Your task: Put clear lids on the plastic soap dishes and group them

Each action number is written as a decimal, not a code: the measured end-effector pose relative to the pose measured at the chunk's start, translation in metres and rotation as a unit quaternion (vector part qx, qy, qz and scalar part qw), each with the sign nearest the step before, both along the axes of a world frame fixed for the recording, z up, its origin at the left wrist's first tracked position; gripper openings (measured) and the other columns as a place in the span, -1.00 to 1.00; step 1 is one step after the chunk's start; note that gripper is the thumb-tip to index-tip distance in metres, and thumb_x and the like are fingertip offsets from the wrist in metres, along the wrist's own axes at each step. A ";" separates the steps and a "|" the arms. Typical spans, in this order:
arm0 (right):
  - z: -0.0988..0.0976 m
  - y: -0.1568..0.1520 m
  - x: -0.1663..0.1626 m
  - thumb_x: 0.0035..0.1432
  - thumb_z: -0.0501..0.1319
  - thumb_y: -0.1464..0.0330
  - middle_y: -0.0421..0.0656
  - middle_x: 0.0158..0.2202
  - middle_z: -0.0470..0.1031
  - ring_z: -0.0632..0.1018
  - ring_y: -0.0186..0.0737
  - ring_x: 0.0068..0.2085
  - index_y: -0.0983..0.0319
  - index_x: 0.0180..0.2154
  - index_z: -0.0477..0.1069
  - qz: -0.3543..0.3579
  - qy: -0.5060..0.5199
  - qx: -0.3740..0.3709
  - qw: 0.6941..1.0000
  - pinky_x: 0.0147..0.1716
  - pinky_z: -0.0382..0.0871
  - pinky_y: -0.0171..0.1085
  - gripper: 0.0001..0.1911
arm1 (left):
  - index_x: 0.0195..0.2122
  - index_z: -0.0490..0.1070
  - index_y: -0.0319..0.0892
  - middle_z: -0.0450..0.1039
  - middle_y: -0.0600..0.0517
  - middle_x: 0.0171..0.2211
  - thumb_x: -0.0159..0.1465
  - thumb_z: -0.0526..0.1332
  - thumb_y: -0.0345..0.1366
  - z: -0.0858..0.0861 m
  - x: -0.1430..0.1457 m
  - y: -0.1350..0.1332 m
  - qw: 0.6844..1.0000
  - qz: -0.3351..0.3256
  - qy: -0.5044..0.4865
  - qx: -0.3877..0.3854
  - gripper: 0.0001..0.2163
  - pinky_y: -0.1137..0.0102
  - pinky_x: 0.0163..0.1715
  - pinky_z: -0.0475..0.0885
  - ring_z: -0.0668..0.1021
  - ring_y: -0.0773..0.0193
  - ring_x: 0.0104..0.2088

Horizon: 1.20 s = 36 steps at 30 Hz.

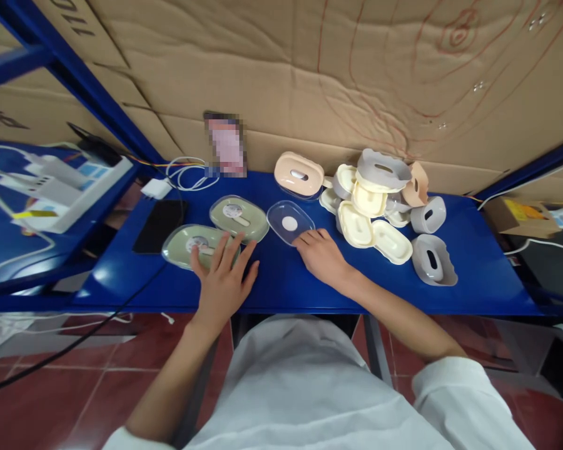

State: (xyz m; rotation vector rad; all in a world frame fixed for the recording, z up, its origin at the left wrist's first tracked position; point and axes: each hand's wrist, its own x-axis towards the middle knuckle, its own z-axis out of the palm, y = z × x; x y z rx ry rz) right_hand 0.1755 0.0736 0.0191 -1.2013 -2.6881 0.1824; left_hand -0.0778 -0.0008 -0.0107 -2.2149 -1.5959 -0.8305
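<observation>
My left hand (222, 278) lies with fingers spread over a pale green oval case (178, 250) that has a clear rim and a round sticker. A second green oval case (253, 220) sits just behind it, close to my fingertips. My right hand (323, 255) is curled at the near right edge of a clear oval plastic lid (276, 219), with a white round sticker in its middle. The fingers seem to pinch that edge; the thumb is mostly hidden. The lid lies on or just over the blue table (281, 281).
Behind stands a peach oval case (288, 165). To the right are a heap of cream parts (356, 225) and grey slotted housings (434, 256). A black phone (157, 228), a white charger (156, 188) and a propped-up phone (228, 147) are at the left. Cardboard (263, 69) walls the back.
</observation>
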 end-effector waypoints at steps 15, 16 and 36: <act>0.052 0.107 -0.016 0.36 0.00 0.64 0.28 0.46 0.28 0.54 0.25 0.25 0.45 0.40 0.26 -0.094 -0.081 0.025 0.992 0.23 0.39 0.25 -0.39 | 0.12 0.57 -0.16 0.61 -0.13 -0.01 0.52 0.19 -0.37 -0.002 0.035 -0.013 0.976 -0.193 -0.003 -0.100 -0.77 0.04 0.17 0.39 0.63 0.06 -0.04; 0.049 0.115 -0.022 0.38 0.04 0.61 0.32 0.48 0.22 0.54 0.27 0.24 0.46 0.44 0.18 -0.105 -0.084 0.021 0.991 0.22 0.41 0.24 -0.37 | 0.10 0.57 -0.16 0.61 -0.13 -0.01 0.52 0.18 -0.37 -0.002 0.035 -0.014 0.977 -0.188 -0.006 -0.101 -0.77 0.04 0.17 0.39 0.62 0.06 -0.04; 0.038 -0.108 0.067 0.50 0.22 0.14 0.11 0.23 0.56 0.57 0.21 0.21 0.21 0.31 0.40 -0.066 -0.005 0.040 0.997 0.09 0.45 0.08 -0.51 | 0.25 0.49 -0.10 0.62 -0.15 0.05 0.47 0.13 -0.49 -0.008 0.032 -0.014 0.979 -0.158 -0.042 -0.122 -0.62 -0.04 0.27 0.33 0.63 0.02 0.06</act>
